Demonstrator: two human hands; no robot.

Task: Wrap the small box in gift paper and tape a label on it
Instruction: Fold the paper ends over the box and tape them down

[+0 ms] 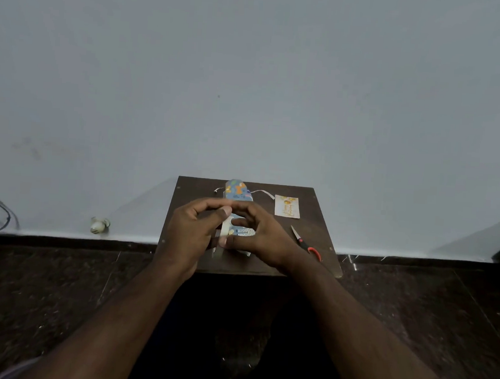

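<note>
Looking down at the small dark wooden table, we see our left hand and right hand meeting over the wrapped box. The box, covered in blue patterned gift paper, lies at the table's middle, running from near to far; only its far end and a patch between our hands show. Both hands have curled fingers that pinch a pale strip of tape, the left thumb at its far end, the right fingertips at its near end. Whether the strip already touches the paper we cannot tell. No container is in view. Thin white strips curl on either side of the box's far end; what they are is unclear. The cream label, a flat rectangle with blurred yellow print, lies right of the box, apart from it. Red-handled scissors rest near the right edge.
</note>
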